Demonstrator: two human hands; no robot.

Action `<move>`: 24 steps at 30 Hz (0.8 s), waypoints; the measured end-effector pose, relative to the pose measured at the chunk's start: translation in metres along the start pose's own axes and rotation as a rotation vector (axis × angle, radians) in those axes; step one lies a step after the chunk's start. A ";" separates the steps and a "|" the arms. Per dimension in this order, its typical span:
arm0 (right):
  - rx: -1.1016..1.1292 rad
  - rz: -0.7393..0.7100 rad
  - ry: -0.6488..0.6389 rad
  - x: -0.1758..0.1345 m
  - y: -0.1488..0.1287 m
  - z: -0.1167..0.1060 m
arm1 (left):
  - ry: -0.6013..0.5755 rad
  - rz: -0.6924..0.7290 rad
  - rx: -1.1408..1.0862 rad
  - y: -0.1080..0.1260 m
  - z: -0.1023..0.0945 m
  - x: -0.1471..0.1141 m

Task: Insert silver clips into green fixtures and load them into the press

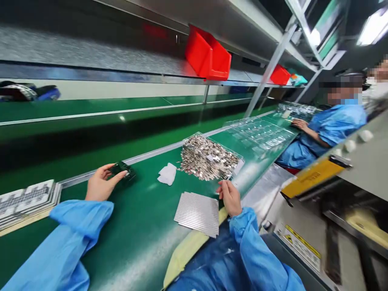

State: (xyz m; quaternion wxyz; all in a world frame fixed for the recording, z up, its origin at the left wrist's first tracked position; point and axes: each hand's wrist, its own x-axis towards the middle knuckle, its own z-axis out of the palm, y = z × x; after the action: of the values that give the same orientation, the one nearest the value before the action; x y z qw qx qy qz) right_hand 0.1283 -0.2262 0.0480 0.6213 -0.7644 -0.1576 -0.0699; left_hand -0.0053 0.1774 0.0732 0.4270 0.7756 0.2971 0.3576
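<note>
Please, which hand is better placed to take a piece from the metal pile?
Probably the right hand: it is near the metal pile, while the left hand is farther away, holding a dark object. Whether the right hand pinches something is unclear.

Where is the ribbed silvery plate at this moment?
In the head view, the plate lies below centre at the near edge of the bench, just left of the right hand, with the silvery pieces beyond it.

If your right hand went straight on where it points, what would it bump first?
Probably the silvery pile, just ahead of the right hand, though depth is hard to judge.
</note>
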 end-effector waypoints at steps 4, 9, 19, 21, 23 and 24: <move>-0.090 0.060 -0.051 0.027 0.021 0.010 | 0.100 -0.055 -0.007 -0.014 0.037 0.062; -0.201 0.009 -0.045 0.025 0.026 0.005 | 0.065 -0.042 0.024 -0.003 0.079 0.133; -0.266 -0.006 -0.072 0.032 0.026 0.006 | 0.183 -0.098 -0.112 -0.012 0.096 0.099; -0.289 -0.009 -0.120 0.038 0.029 0.007 | 0.138 -0.110 -0.141 -0.014 0.088 0.071; -0.319 -0.031 -0.198 0.045 0.031 0.009 | 0.056 -0.106 -0.159 -0.012 0.077 0.038; -0.341 -0.052 -0.244 0.048 0.031 0.010 | 0.013 -0.100 -0.164 -0.009 0.070 0.021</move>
State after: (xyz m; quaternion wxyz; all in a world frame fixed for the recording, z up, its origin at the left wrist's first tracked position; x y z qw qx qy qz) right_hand 0.1825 -0.2147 0.0314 0.4571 -0.8570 -0.2372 -0.0182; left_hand 0.0621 0.1666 0.0449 0.5044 0.7200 0.3079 0.3638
